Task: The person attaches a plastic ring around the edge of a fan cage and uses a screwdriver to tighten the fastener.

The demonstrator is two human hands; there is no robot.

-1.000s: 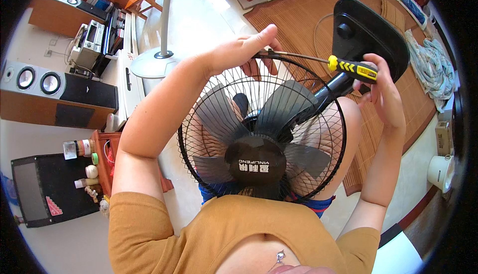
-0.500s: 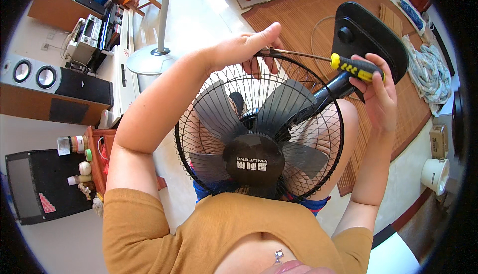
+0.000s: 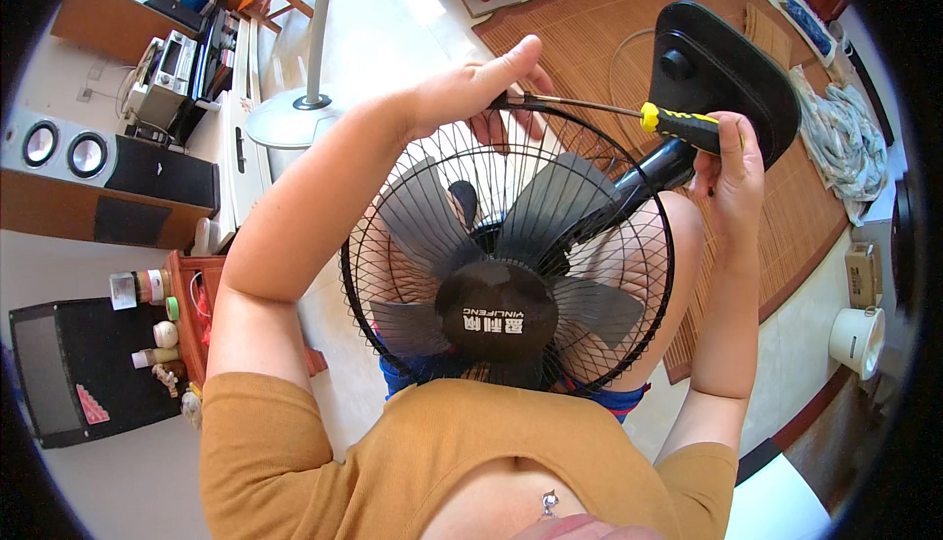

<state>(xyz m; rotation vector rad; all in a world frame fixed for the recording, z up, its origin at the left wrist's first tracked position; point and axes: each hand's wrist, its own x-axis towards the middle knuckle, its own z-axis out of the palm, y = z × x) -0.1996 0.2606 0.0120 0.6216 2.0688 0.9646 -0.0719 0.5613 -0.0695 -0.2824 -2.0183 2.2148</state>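
Observation:
A black fan (image 3: 496,309) with dark blades stands between my legs, its round wire guard (image 3: 671,275) facing up toward me. At the far rim of the guard, my left hand (image 3: 471,96) has its fingers behind the wires and its thumb stretched out above. In my right hand (image 3: 732,162) is the yellow and black handle of a screwdriver (image 3: 688,128), pinched near its end. The long shaft runs left to a small dark piece on the rim, beside my left fingers. The exact contact of the tip is too small to make out.
The fan's black base (image 3: 732,79) lies tipped over on a brown woven mat (image 3: 580,34). A grey pole on a round base (image 3: 295,123) stands at the far left, near speakers (image 3: 108,162). A white pot (image 3: 857,344) and a small box (image 3: 864,275) sit on the right.
My right fingers have shifted on the handle, from spread around it to a closer pinch at its end. The screwdriver has moved slightly left. My left hand stays at the rim.

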